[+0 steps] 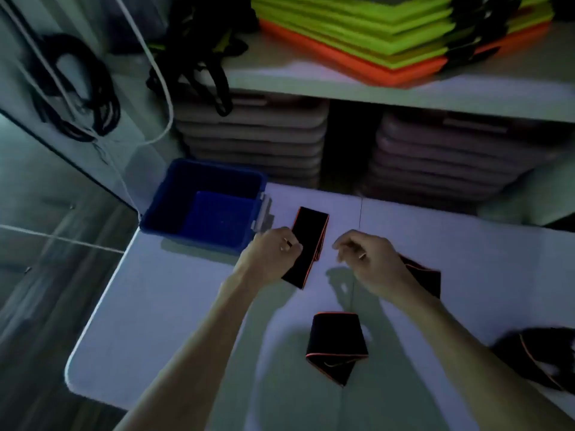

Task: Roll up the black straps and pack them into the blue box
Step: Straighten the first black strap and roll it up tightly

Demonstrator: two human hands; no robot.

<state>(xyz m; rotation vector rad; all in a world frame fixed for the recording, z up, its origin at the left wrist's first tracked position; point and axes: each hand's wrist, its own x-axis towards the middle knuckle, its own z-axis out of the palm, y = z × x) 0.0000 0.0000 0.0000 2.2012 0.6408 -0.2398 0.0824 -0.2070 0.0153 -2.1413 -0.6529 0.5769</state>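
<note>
A blue box (pixel 161 209) stands open at the table's far left corner, and I see nothing inside it. Just right of it lies a folded black strap with orange edging (pixel 311 233). My left hand (pixel 273 253) grips that strap's left edge with curled fingers. My right hand (pixel 361 256) hovers to the right of it, fingers loosely curled and holding nothing. Behind my right wrist lies a second black strap (pixel 426 276), partly hidden. A third folded strap (pixel 337 345) rests near the front of the table.
The white table (pixel 186 306) ends close on the left and front. More black straps are heaped at the right edge (pixel 541 356). A shelf behind holds green and orange pads (pixel 373 35); grey stacks (pixel 255 141) sit under it. Cords hang at left (pixel 77 88).
</note>
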